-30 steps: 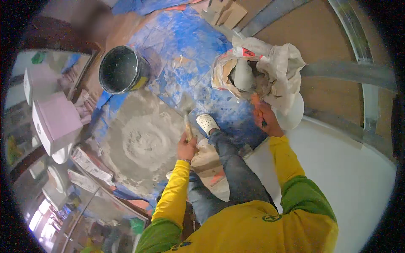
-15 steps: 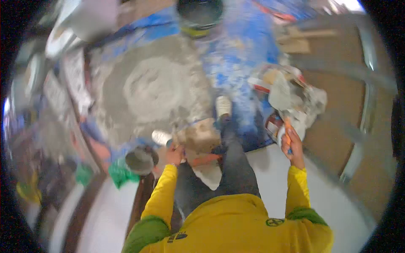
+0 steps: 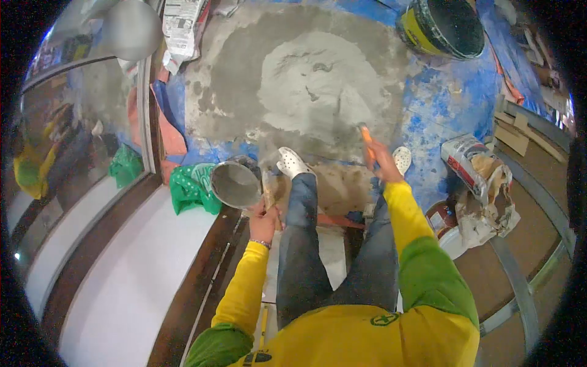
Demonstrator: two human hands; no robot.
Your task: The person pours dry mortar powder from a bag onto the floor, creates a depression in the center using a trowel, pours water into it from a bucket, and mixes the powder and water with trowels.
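Observation:
My left hand (image 3: 263,223) is closed around a wooden-handled tool (image 3: 268,191); its far end is blurred against the floor. Just left of that tool stands a small bucket (image 3: 236,185) of grey mix. My right hand (image 3: 383,163) grips an orange-handled tool (image 3: 366,136), reaching over the near right edge of the grey patch; its working end is too blurred to name. Ahead lies a pale grey powdery heap (image 3: 318,79), ringed by a darker, damp-looking grey layer (image 3: 235,79).
A large black bucket (image 3: 449,27) stands at the upper right on blue sheeting (image 3: 443,92). Torn paper bags (image 3: 483,177) and a brown tub (image 3: 441,219) sit at right. A green bag (image 3: 189,188) lies left, near a glass panel (image 3: 79,122). My white clogs (image 3: 292,163) flank a brownish block.
The view has swung right, and the grey heap now sits more central. My right hand has moved from beside the torn bags to the edge of the grey patch, still holding the orange-handled tool.

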